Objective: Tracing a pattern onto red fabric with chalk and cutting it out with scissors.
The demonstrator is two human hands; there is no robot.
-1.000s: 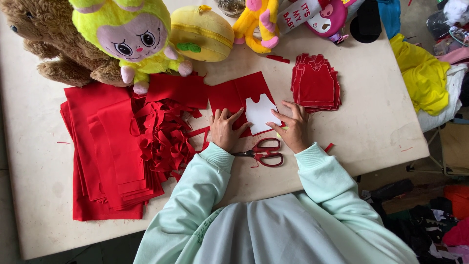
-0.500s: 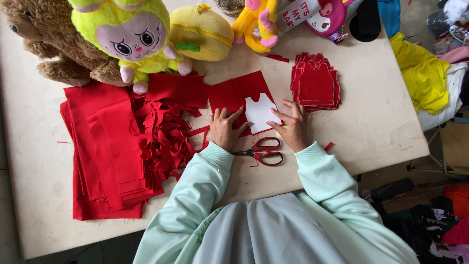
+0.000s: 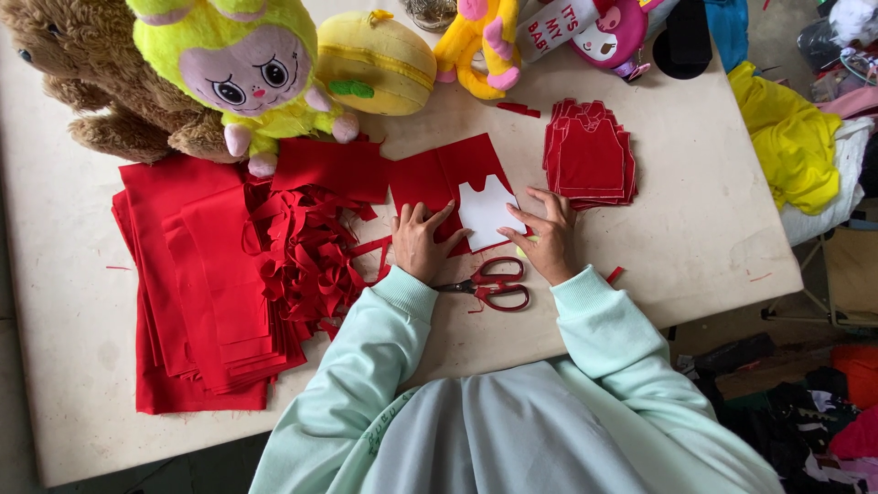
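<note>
Head view: left hand [image 3: 419,240], right hand [image 3: 547,236] pressing white pattern [image 3: 486,209] onto red cloth [image 3: 432,178].

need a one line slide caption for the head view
Both hands press a white pattern piece onto red fabric, red scissors just below.

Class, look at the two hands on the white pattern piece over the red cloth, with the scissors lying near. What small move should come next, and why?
Probably the right hand should reach for the red-handled scissors. Both it and the left hand press the white vest-shaped pattern flat on the red cloth, which looks uncut around it, and the scissors lie free just below.
</note>
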